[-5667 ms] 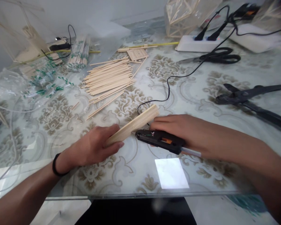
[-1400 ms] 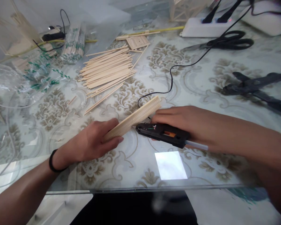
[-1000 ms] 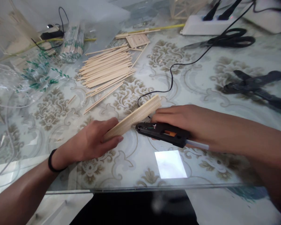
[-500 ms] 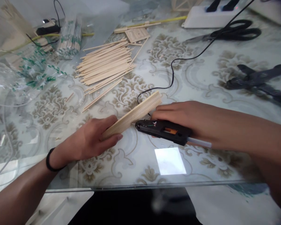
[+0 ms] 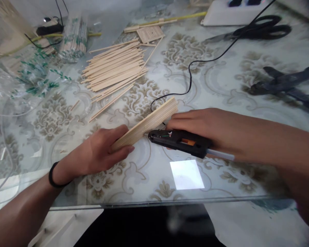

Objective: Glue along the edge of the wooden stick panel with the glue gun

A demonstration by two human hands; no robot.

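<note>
My left hand (image 5: 100, 149) is closed on the near end of a flat panel of wooden sticks (image 5: 149, 123), which is tilted up off the glass-topped table. A black hot glue gun (image 5: 179, 141) lies in my right hand (image 5: 187, 120), whose fingers wrap round its handle, mostly hidden. The gun's nozzle points left and meets or nearly meets the lower edge of the panel. A translucent glue stick (image 5: 220, 154) sticks out of the gun's back end. Beyond my hands, several loose wooden sticks (image 5: 115, 68) lie in a pile.
A smaller stick panel (image 5: 150, 34) lies behind the pile. Large scissors (image 5: 249, 31), black pliers-like tool (image 5: 285, 84) and a white power strip (image 5: 225, 13) are at the right. Packaged sticks (image 5: 73, 41) and crumpled plastic wrappers (image 5: 38, 75) stand left. A black cord (image 5: 190, 77) crosses the table.
The view has shifted slightly, so the background sits a little higher. Both hands keep their holds, and the nozzle stays at the panel's lower edge.
</note>
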